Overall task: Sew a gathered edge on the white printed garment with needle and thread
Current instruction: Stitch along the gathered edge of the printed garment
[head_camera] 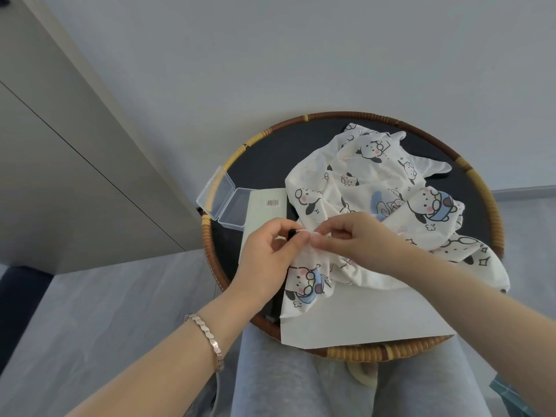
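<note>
The white printed garment (370, 182) is found heaped on the woven tray (346, 116), its near edge pinched by left hand (270, 254) and right hand (358, 236). Fabric is judged light, limp; grip beside the gathers is advised.

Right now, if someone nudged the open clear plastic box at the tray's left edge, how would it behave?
The clear plastic box looks thin-walled and seemingly empty, so probably light and quick to slide. Its open lid lies over the rim of the woven tray, so a push might tip it. It appears rigid, not floppy.
</note>
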Motion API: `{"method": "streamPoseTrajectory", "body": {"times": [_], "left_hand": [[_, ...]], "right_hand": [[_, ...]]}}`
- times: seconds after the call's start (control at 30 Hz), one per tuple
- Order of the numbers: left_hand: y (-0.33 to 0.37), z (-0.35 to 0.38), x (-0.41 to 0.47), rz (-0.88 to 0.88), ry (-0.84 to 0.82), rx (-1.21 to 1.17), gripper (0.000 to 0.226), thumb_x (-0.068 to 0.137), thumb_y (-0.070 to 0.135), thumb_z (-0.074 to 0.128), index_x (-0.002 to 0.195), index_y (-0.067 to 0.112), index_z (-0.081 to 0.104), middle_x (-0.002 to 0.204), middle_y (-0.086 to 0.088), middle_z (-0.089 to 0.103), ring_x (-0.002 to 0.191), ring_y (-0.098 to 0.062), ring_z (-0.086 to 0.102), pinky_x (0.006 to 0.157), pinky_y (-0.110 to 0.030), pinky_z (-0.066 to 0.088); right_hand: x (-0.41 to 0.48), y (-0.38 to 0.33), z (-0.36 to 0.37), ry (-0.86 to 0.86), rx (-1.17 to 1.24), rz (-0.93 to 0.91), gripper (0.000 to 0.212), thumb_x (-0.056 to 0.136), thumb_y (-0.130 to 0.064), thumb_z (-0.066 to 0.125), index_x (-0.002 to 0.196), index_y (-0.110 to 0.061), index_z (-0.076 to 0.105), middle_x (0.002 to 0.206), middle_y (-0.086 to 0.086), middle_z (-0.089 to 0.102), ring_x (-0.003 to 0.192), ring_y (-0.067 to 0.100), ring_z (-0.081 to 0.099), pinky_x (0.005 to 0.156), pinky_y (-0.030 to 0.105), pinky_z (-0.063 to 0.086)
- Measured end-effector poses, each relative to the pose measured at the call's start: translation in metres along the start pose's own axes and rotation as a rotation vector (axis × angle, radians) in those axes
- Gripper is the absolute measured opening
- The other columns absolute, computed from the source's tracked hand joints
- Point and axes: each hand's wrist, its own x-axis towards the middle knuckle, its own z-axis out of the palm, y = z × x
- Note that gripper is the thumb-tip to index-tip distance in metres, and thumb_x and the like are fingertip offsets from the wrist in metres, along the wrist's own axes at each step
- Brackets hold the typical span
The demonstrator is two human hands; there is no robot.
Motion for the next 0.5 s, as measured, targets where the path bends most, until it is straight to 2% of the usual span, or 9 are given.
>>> {"method": "streamPoseTrajectory", "body": {"times": [0.1, 0.2, 0.3, 0.37, 0.43, 0.5], "left_hand": [[-0.003, -0.006, -0.003, 0.031, 0.024, 0.040, 0.015, 0.084, 0.019, 0.065, 0.086, 0.033, 0.059, 0.084, 0.013, 0.064, 0.074, 0.000, 0.063, 0.063, -0.009, 0.048], [-0.008, -0.011, -0.005, 0.123, 0.014, 0.163, 0.024, 0.084, 0.018, 0.065, 0.090, 0.039, 0.056, 0.089, 0.019, 0.060, 0.076, -0.003, 0.062, 0.064, -0.010, 0.048], [-0.012, -0.014, -0.005, 0.319, 0.007, 0.320, 0.008, 0.085, 0.018, 0.064, 0.090, 0.023, 0.066, 0.089, 0.012, 0.063, 0.080, -0.004, 0.061, 0.069, -0.013, 0.050], [-0.015, -0.016, -0.005, 0.409, 0.002, 0.392, 0.013, 0.084, 0.021, 0.063, 0.089, 0.012, 0.069, 0.087, 0.006, 0.065, 0.083, -0.004, 0.059, 0.072, -0.013, 0.050], [-0.014, -0.016, -0.006, 0.371, 0.014, 0.363, 0.011, 0.082, 0.022, 0.068, 0.087, 0.012, 0.069, 0.084, 0.006, 0.067, 0.081, -0.002, 0.061, 0.070, -0.011, 0.050], [-0.011, -0.015, -0.008, 0.245, 0.038, 0.264, 0.006, 0.079, 0.018, 0.071, 0.085, 0.019, 0.068, 0.080, 0.011, 0.067, 0.076, 0.001, 0.063, 0.067, -0.009, 0.049]], "right_hand": [[-0.003, 0.004, 0.005, 0.062, -0.006, -0.018, 0.016, 0.081, -0.035, 0.067, 0.066, -0.030, 0.064, 0.037, -0.010, 0.024, 0.040, 0.007, 0.023, 0.042, 0.014, 0.020], [-0.009, 0.007, 0.011, 0.150, -0.086, -0.051, 0.020, 0.078, -0.037, 0.070, 0.061, -0.038, 0.059, 0.037, -0.010, 0.034, 0.043, 0.006, 0.032, 0.046, 0.016, 0.026], [-0.010, 0.008, 0.014, 0.198, -0.127, -0.051, 0.022, 0.077, -0.039, 0.070, 0.061, -0.041, 0.056, 0.042, -0.019, 0.045, 0.048, 0.002, 0.040, 0.049, 0.016, 0.029], [-0.011, 0.008, 0.015, 0.190, -0.142, -0.056, 0.019, 0.077, -0.041, 0.069, 0.062, -0.041, 0.057, 0.043, -0.018, 0.045, 0.048, 0.002, 0.040, 0.050, 0.016, 0.028], [-0.012, 0.009, 0.014, 0.184, -0.151, -0.062, 0.017, 0.077, -0.041, 0.068, 0.064, -0.040, 0.058, 0.042, -0.013, 0.043, 0.048, 0.003, 0.040, 0.051, 0.018, 0.030], [-0.013, 0.008, 0.014, 0.193, -0.147, -0.054, 0.018, 0.078, -0.039, 0.068, 0.064, -0.040, 0.057, 0.042, -0.012, 0.041, 0.048, 0.002, 0.040, 0.052, 0.021, 0.031]]}}
